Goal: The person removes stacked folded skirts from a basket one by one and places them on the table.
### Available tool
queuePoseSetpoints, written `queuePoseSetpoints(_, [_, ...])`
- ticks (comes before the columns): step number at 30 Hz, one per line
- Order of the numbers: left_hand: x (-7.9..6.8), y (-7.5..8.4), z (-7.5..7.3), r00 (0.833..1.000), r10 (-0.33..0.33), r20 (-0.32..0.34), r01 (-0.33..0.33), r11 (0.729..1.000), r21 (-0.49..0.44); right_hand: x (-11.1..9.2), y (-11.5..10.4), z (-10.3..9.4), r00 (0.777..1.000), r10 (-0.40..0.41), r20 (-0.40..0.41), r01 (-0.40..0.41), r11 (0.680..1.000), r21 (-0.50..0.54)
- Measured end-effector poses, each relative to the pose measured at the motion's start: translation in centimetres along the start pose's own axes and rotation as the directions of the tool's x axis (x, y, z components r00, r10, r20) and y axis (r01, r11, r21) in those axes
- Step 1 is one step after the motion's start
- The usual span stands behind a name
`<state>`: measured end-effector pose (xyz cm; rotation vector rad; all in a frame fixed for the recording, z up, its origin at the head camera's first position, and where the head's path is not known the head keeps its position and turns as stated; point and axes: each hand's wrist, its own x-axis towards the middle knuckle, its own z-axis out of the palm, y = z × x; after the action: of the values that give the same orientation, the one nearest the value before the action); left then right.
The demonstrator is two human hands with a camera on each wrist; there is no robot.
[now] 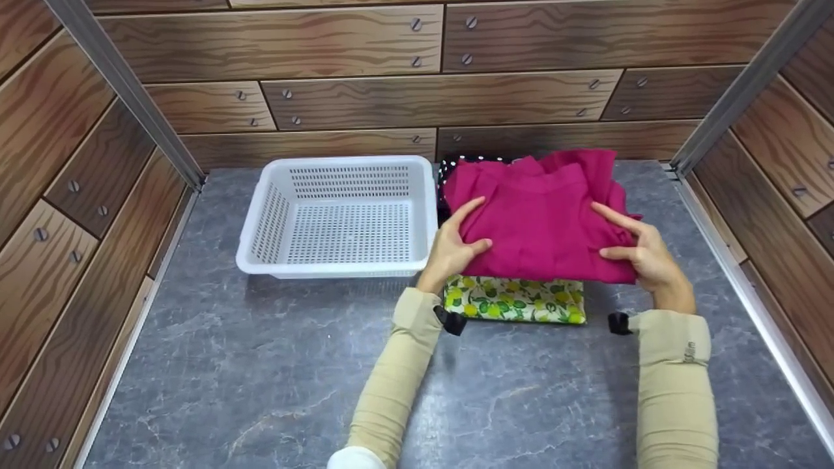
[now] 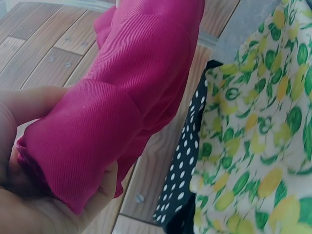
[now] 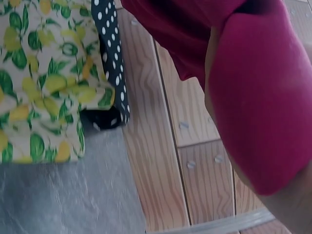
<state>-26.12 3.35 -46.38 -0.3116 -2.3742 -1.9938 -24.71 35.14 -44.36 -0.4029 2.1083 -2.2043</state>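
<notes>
Folded magenta cloth (image 1: 541,221) is held up between both hands in the head view, above a stack of folded fabric. My left hand (image 1: 454,247) grips its left edge, thumb on top and other fingers beneath, as the left wrist view also shows. At the opposite edge my right hand (image 1: 645,254) grips it in the same way. Below lies a folded lemon-print cloth (image 1: 515,301), and a black cloth with white dots (image 2: 180,170) shows under and behind it. The magenta cloth hides most of the stack in the head view.
A white perforated plastic basket (image 1: 352,268) stands left of the stack, close to my left hand. Grey marbled tabletop (image 1: 273,371) extends in front. Wood-patterned walls (image 1: 352,104) enclose the back and sides, with metal rails (image 1: 743,280) along the side edges.
</notes>
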Motion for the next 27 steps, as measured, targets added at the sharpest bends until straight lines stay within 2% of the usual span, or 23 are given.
queuePoseSetpoints(12, [-0.2,0.0,4.4,0.993,-0.067,0.095,0.074,0.995,-0.061,-2.1,0.1,-4.0,0.998,0.003,-0.061,0.001,0.998,0.056])
queuePoseSetpoints(21, [-0.4,-0.2,7.5,0.988,-0.058,0.144,0.073,0.992,-0.107,-3.4,0.5,-6.8,0.994,0.029,-0.103,-0.022,0.997,0.068])
queuePoseSetpoints(27, [-0.5,-0.5,9.7,0.98,-0.073,0.186,0.1,0.985,-0.138,-4.9,0.7,-8.7,0.987,0.047,-0.151,-0.044,0.999,0.022])
